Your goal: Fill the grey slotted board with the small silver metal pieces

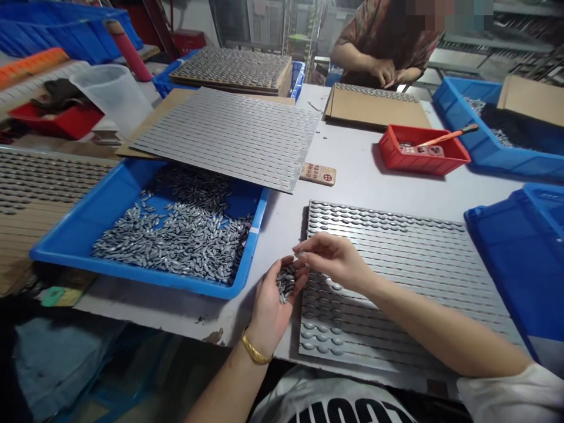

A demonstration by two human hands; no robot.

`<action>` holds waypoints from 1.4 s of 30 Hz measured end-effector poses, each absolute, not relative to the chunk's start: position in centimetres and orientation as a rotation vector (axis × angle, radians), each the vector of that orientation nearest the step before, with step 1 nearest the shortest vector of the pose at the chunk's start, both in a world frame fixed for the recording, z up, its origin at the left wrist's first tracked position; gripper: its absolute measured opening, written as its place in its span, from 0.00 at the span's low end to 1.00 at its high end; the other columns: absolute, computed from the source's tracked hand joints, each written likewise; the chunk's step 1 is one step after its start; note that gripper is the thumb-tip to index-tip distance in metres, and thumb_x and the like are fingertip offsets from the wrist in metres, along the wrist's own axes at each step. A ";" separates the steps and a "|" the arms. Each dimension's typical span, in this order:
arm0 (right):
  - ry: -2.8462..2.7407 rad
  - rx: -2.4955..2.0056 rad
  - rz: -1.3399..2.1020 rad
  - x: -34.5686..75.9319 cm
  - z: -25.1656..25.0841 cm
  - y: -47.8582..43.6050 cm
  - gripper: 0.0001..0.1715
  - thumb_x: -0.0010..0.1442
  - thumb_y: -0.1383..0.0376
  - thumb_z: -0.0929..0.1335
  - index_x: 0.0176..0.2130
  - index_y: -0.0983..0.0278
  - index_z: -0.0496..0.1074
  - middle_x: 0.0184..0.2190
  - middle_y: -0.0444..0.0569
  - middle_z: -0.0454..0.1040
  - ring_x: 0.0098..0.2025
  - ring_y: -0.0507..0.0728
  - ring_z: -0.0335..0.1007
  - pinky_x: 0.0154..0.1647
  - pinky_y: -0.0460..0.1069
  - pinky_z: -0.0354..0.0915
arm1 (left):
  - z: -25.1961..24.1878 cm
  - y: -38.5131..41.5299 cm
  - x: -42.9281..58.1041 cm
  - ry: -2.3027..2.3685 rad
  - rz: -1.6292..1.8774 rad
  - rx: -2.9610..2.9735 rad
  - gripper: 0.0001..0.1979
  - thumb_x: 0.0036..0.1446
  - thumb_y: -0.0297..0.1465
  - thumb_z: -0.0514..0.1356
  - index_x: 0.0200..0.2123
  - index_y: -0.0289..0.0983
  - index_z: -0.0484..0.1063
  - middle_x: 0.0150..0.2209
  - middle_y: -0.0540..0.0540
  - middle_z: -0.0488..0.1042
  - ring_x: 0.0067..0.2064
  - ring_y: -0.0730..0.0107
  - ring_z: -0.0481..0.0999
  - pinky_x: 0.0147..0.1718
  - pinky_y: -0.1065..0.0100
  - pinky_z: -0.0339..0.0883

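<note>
My left hand [269, 302] is cupped around a heap of small grey leaf-shaped metal pieces [286, 283], beside the left edge of a slotted grey board [396, 282]. Just over its fingertips, my right hand [332, 258] pinches one such piece, mostly hidden by the fingers. Rows of the same pieces sit in the board's grooves along its far edge and down its left side, while bare grooves show elsewhere. To the left, a blue tray [145, 276] contains a large pile of loose pieces.
Another slotted board [233, 129] lies on cardboard, overhanging the blue tray's far side. A red bin [423, 167] holds an orange-handled tool [447, 136]. Blue crates [520, 252] flank the right side. Across the table, a person [388, 53] works by a stack of boards [374, 111].
</note>
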State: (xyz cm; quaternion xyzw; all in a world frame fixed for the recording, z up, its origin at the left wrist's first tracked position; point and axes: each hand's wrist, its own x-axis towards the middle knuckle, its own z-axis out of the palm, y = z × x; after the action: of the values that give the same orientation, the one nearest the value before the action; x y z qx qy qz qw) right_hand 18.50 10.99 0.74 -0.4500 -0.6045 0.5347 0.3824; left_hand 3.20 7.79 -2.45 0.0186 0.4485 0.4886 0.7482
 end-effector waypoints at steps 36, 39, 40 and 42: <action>-2.268 -1.567 0.469 27.6 -3.6 16.1 0.09 0.52 0.71 0.66 0.31 0.63 0.76 0.30 0.47 0.73 0.29 0.53 0.68 0.31 0.46 0.63 | -2.7 7.4 2.9 1.011 1.029 0.194 0.09 0.47 0.27 0.68 0.34 0.35 0.75 0.28 0.51 0.71 0.29 0.80 0.69 0.30 0.77 0.66; -2.259 -1.552 0.491 27.1 -2.4 15.6 0.08 0.55 0.68 0.66 0.33 0.63 0.76 0.31 0.48 0.73 0.28 0.52 0.67 0.30 0.47 0.63 | -2.7 7.3 2.9 1.005 1.037 0.190 0.10 0.46 0.27 0.68 0.35 0.35 0.75 0.29 0.49 0.72 0.30 0.79 0.70 0.31 0.77 0.66; -2.236 -1.537 0.509 26.6 -1.9 15.2 0.09 0.57 0.65 0.66 0.35 0.63 0.76 0.31 0.49 0.73 0.28 0.52 0.67 0.30 0.47 0.63 | -2.7 7.3 2.9 1.002 1.039 0.193 0.10 0.46 0.27 0.68 0.35 0.34 0.75 0.30 0.49 0.72 0.31 0.79 0.70 0.31 0.77 0.66; -2.170 -1.475 0.596 25.2 -0.7 14.1 0.11 0.59 0.61 0.66 0.39 0.63 0.76 0.33 0.50 0.74 0.29 0.52 0.67 0.30 0.48 0.65 | -2.7 7.3 3.0 0.996 1.039 0.210 0.11 0.45 0.27 0.68 0.35 0.35 0.76 0.30 0.49 0.72 0.31 0.79 0.70 0.32 0.77 0.66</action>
State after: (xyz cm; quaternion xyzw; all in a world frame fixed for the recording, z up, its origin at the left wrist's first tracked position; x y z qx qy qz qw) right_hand 25.22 14.13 -0.66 -0.5343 -0.7861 0.2159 0.2234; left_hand 2.97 7.30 -2.69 0.0961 0.4551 0.4750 0.7470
